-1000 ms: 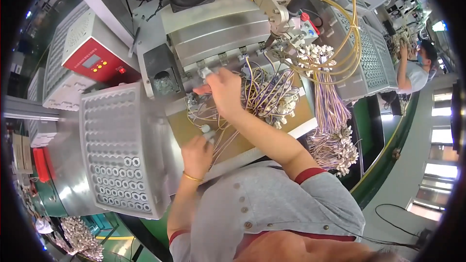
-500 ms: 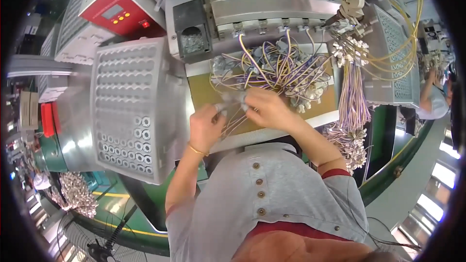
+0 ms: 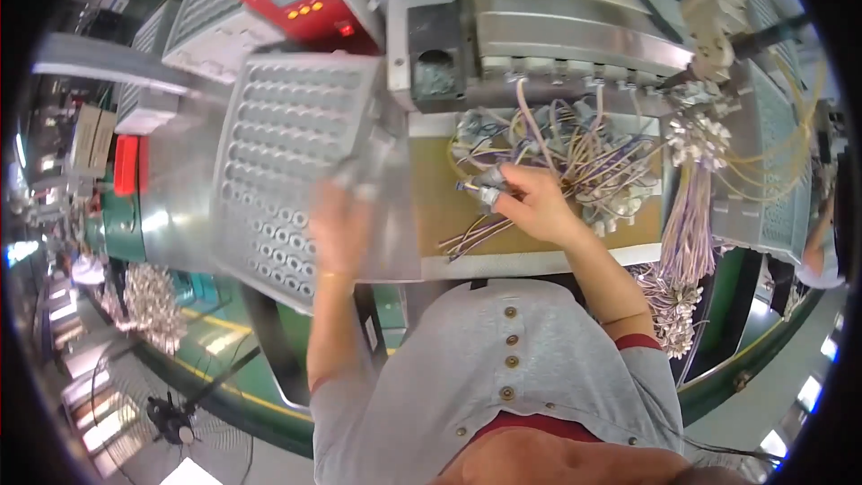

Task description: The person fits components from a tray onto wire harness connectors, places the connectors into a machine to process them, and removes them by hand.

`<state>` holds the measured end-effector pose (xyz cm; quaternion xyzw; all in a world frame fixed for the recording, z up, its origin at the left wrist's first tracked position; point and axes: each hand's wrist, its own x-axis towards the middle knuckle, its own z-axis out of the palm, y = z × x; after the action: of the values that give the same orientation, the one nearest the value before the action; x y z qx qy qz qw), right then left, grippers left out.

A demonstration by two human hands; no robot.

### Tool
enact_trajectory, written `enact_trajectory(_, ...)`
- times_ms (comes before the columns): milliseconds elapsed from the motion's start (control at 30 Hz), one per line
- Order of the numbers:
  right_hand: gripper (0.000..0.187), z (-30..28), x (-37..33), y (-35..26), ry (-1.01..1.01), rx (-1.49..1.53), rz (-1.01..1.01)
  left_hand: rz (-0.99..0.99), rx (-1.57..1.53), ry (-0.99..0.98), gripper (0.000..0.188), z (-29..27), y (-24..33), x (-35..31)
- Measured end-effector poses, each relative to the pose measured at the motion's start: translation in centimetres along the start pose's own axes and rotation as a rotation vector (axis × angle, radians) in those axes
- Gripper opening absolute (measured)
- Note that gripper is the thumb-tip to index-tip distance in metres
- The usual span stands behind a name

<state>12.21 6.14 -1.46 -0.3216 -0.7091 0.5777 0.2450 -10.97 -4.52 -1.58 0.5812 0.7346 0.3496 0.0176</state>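
Observation:
My left hand (image 3: 339, 229) is smeared by motion over the right edge of a grey tray (image 3: 229, 139) with rows of round pockets. What its fingers hold, if anything, cannot be made out. Several metal rings (image 3: 283, 235) sit in the tray's near pockets. My right hand (image 3: 539, 207), with grey covers on its fingertips, pinches the end of a wire (image 3: 467, 186) above the brown board. Beyond it lies a tangled heap of purple, yellow and white wires (image 3: 584, 148) with white connectors. A few loose wires (image 3: 471, 240) lie below my right hand.
A metal fixture (image 3: 584, 27) with clips along its front edge stands behind the wires. A red-fronted control box (image 3: 305, 4) is at the back left. Bundled wires (image 3: 687, 207) hang off the right side. Pliers (image 3: 651, 4) lie on top.
My left hand has left the wires beside my right hand and moved left to the tray. My right hand stays over the board. The whole view has shifted, with the bench now farther right.

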Motion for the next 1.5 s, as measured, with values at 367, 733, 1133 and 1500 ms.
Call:
enact_trajectory(367, 0.014, -0.1, 0.2, -0.9, -0.005, -0.012, -0.046, -0.339, 0.272, 0.070, 0.030, -4.2, -5.3, -1.3)
enact_trajectory(733, 0.007, -0.2, -0.4, -1.2, 0.090, 0.092, -0.088, -0.525, -1.349, -0.329, 0.032, 5.0, 6.8, -1.0)
enact_trajectory(1133, 0.013, -0.9, -0.6, -1.7, 0.082, 0.088, -0.010, -0.372, -1.340, -0.299, 0.034, 4.8, 7.5, -0.9)
enact_trajectory(1500, 0.011, -1.3, -0.5, -1.6, 0.142, -0.103, -0.265, -0.377, -1.320, -0.345, 0.033, 4.6, 8.4, -0.6)
